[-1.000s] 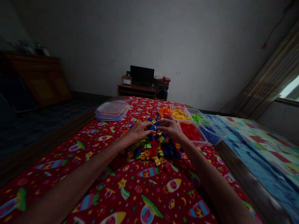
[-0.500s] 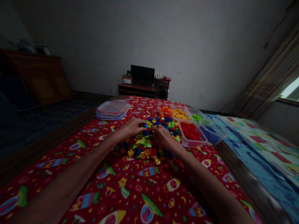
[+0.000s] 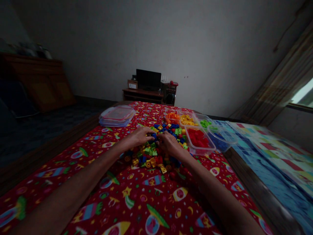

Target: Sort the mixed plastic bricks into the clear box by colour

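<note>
A mixed heap of toy building bricks in blue, green, yellow and red lies on the red patterned tablecloth. At the heap's left side, my left hand is closed, thumb and fingers pinching a blue building brick. My right hand reaches over the heap from the right, close to the left fingertips. Its fingers are curled down among the bricks, and whatever they grip is hidden.
Right of the heap stand clear tubs of sorted bricks: a red tub, a blue tub, plus orange, yellow and green bricks. Stacked lids lie at the left. A monitor stands beyond.
Both hands stay over the heap. The left fingers have closed in around the blue building brick, and the right fingers remain curled beside them. The view has shifted slightly.
</note>
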Tool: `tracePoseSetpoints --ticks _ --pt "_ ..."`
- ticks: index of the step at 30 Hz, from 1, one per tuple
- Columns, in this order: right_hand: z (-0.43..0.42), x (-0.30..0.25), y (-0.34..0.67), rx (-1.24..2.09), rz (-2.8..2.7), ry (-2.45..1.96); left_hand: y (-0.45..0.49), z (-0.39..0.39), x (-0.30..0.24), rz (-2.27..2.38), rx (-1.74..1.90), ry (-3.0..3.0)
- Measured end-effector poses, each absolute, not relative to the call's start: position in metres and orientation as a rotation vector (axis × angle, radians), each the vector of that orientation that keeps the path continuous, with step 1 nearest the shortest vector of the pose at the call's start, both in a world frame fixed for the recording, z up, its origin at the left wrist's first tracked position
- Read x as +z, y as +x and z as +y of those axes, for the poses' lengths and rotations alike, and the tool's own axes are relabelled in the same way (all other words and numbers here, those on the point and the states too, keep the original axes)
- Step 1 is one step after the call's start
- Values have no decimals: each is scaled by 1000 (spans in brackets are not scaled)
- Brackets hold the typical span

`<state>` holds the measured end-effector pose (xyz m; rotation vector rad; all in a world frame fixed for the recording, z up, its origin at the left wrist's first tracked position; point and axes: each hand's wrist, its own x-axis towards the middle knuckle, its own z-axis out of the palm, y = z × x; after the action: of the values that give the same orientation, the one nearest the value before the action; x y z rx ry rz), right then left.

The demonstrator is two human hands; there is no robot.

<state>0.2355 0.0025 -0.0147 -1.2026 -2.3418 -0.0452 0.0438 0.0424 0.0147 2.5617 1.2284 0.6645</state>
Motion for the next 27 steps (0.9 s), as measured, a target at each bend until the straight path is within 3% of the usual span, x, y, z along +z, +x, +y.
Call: tracePoseSetpoints --ticks 12,23,27 --pt "14 7 233 512 -1881 -1138 56 36 17 1122 873 2235" --pt "5 23 243 283 -2062 -1122 63 28 17 1031 881 2077" --pt "9 47 291 -23 -1967 -1281 62 24 23 1046 893 2171"
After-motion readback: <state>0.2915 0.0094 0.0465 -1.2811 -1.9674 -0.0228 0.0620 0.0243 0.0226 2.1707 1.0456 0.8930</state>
